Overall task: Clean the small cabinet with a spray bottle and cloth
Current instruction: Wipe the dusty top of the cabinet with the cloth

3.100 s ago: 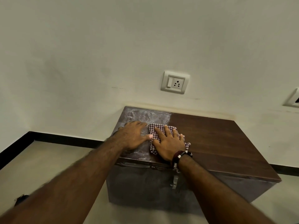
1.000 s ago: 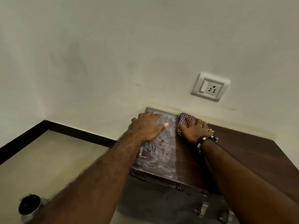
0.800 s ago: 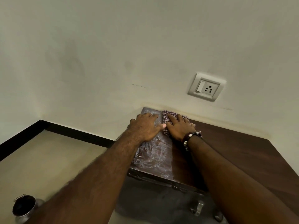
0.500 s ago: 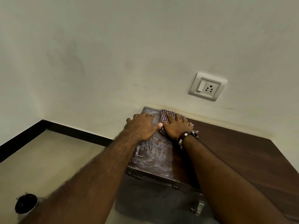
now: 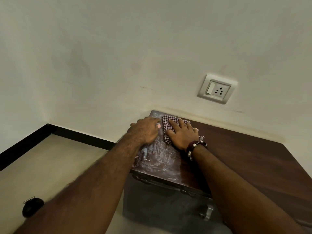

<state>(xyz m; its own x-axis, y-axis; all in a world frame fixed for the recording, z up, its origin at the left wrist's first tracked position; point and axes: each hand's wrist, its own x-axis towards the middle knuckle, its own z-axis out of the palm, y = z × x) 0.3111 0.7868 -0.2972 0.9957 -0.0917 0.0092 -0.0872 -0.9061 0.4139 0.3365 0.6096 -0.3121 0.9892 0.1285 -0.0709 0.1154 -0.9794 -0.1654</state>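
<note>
- The cabinet (image 5: 244, 159) is standing against the wall (image 5: 152, 48), and its top is showing two zones: a dark, even brown area covering the middle and right, and a whitish, streaked film lying along the left edge.
- Judged from these zones, most of the top is looking wiped, while the left strip is awaiting cleaning; the grey front face is also looking dull and probably untreated.
- The cloth (image 5: 166, 132), a checked one, is lying flat at the back left corner of the top, close to the wall.
- The spray bottle is not showing anywhere in view.
- The right hand (image 5: 183, 134) is pressing down on the cloth, palm flat, fingers spread wide and pointing toward the wall; a bracelet (image 5: 194, 146) is sitting at the wrist.
- The left hand (image 5: 145, 130) is resting open, palm down, on the streaked strip just beside the cloth, holding nothing and apparently bracing the body.
- Both forearms are reaching forward, nearly straight.
- A socket (image 5: 217, 89) is sitting on the wall above the cabinet.
</note>
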